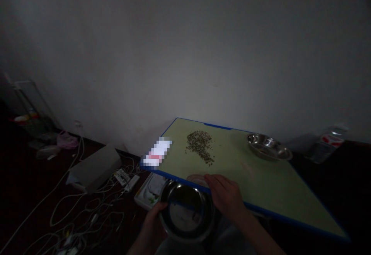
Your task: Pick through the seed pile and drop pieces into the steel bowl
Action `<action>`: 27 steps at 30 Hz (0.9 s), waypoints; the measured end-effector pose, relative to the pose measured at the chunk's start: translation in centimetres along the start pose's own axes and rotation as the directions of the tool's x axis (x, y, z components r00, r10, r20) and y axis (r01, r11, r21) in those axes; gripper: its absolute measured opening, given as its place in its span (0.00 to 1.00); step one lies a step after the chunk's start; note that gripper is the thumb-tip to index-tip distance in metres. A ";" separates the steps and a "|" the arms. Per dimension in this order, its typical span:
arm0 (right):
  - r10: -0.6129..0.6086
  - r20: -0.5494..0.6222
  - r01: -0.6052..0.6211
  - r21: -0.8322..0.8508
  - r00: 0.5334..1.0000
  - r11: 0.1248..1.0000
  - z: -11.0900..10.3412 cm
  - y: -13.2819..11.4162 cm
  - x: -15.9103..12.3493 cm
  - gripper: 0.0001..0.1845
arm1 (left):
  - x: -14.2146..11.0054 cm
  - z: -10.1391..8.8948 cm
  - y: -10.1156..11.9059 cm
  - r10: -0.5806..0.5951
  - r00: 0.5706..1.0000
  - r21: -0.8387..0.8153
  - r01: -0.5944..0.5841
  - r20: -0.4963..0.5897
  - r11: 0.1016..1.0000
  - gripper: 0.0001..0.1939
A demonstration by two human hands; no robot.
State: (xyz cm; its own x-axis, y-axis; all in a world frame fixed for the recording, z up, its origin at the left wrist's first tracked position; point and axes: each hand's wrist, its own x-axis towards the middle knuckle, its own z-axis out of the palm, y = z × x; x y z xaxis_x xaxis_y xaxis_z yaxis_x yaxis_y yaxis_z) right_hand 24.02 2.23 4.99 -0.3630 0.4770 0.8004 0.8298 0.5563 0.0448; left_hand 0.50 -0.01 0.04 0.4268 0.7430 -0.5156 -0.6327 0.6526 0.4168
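Well beyond right hand (227, 195), blurred red-white bottle label (331, 140)

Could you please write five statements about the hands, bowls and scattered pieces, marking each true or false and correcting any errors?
1. The left hand holds the lower bowl at its left side. True.
2. The right hand is at the near edge of the green tabletop. True.
3. The lower bowl stands on top of the green tabletop. False: it is below and in front of the near edge.
4. The upper bowl lies to the right of the small pieces. True.
5. The small pieces are heaped inside the upper bowl. False: they lie loose on the green tabletop.
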 end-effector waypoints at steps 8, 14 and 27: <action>0.149 -0.001 -0.148 -0.163 0.989 0.976 -0.9 3.5 -0.2 0.14 | -0.1 0.5 -0.2 0.058 0.998 -0.001 -0.059 -0.035 0.998 0.16; 0.498 0.014 -0.437 -0.458 0.867 0.774 -1.1 7.4 0.6 0.16 | 0.1 0.5 -0.5 0.101 0.993 0.016 -0.100 -0.061 0.995 0.11; 0.509 0.184 -0.366 -0.499 0.841 0.785 -0.6 6.7 1.1 0.12 | 0.0 -0.1 -0.4 0.110 0.989 0.097 -0.101 -0.096 0.990 0.05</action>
State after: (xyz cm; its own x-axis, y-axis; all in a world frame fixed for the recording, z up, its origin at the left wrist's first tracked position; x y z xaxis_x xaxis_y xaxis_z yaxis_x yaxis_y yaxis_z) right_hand 29.45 6.07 6.59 0.0391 0.8098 0.5855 0.9962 -0.0773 0.0404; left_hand 0.71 -0.28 -0.26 0.2907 0.7927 -0.5358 -0.6065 0.5858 0.5376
